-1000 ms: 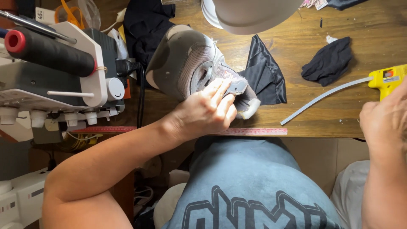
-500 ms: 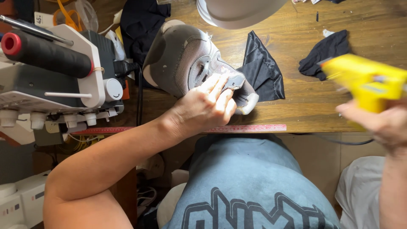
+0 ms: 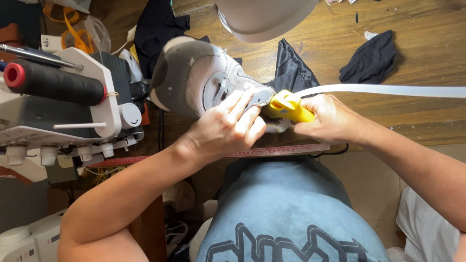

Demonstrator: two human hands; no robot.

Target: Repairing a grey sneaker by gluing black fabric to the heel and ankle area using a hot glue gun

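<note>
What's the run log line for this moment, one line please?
left hand: pressing grey sneaker | right hand: gripping yellow glue gun, nozzle at shoe | white glue stick trailing right | wooden table

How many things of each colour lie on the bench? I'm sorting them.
Black cloth pieces: 3
Grey shoe: 1
Yellow glue gun: 1
White lamp shade: 1
Red ruler: 1
Total: 7
</note>
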